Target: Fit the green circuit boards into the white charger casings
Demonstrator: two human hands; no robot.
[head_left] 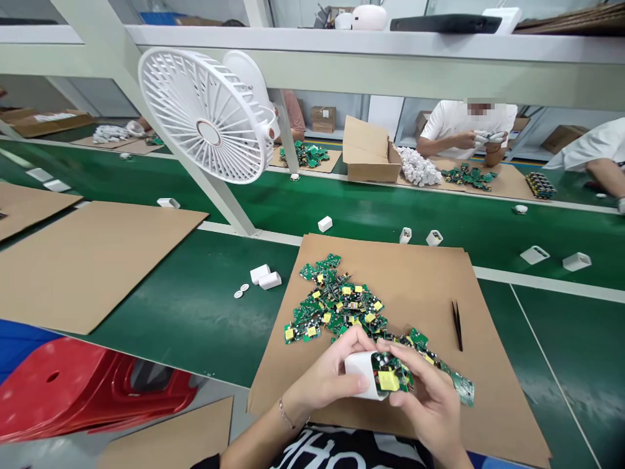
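My left hand [325, 378] is closed round a small white plastic housing [360, 381] held low over the cardboard sheet [424, 286]. My right hand [432, 404] grips a green circuit board [393, 376] with a yellow part on it, its end sitting in the housing's open mouth. Both hands meet near the sheet's front edge. Just beyond them lies a heap of green circuit boards [336, 303] with yellow parts.
Black tweezers [458, 324] lie right of the heap. Two white housings [265, 276] sit on the green belt to the left, more further along it. A white fan [208, 116] stands ahead on a post. Across the belt, other people work beside a cardboard box [368, 153]. Red stools [83, 387] stand at my left.
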